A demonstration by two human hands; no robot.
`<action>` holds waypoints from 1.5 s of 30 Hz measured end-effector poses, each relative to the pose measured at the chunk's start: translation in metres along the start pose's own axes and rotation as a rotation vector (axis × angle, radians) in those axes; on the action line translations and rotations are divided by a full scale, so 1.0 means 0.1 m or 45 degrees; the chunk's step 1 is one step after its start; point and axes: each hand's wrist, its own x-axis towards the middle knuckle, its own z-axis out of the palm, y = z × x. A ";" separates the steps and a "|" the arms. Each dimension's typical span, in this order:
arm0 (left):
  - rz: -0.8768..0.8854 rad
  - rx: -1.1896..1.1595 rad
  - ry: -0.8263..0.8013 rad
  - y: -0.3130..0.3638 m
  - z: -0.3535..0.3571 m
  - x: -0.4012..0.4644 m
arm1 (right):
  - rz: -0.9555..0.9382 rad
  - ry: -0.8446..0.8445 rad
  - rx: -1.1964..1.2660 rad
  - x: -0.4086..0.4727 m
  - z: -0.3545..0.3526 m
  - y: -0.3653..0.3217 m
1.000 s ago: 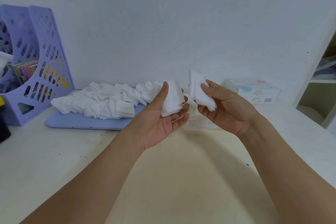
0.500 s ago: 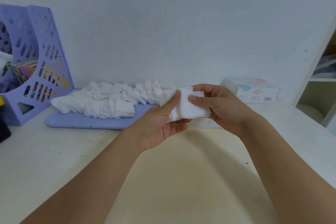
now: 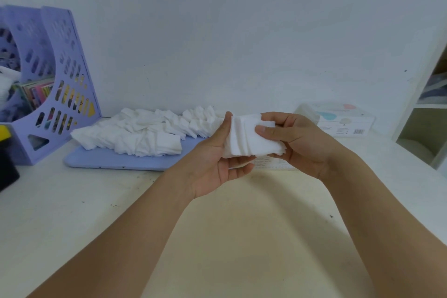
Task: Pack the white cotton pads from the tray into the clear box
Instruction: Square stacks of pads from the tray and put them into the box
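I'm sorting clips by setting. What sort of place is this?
Probably a home or small office desk against a plain wall. A purple magazine file holding booklets stands at the left, open shelving at the right, and a white desktop carries a tray of cotton pads.

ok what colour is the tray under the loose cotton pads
Pale lavender-blue, plain. The head view shows the tray best, along its bare front edge.
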 end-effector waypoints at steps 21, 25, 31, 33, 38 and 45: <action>0.050 -0.083 -0.060 -0.04 0.06 -0.01 | -0.038 0.116 -0.063 0.05 0.08 0.10; 0.080 -0.080 -0.035 -0.05 0.05 -0.01 | -0.084 0.182 -0.171 0.06 0.10 0.12; 0.031 -0.097 0.052 -0.01 0.02 -0.01 | -0.132 0.277 -0.098 0.05 0.05 0.05; 0.009 -0.131 0.086 -0.01 0.01 -0.01 | -0.101 0.266 0.147 0.05 0.02 0.01; 0.076 -0.032 0.113 -0.05 0.03 0.02 | -0.021 0.168 0.261 0.09 0.09 0.08; 0.214 -0.135 0.225 -0.10 0.10 0.05 | -0.090 0.317 0.234 0.11 0.23 0.19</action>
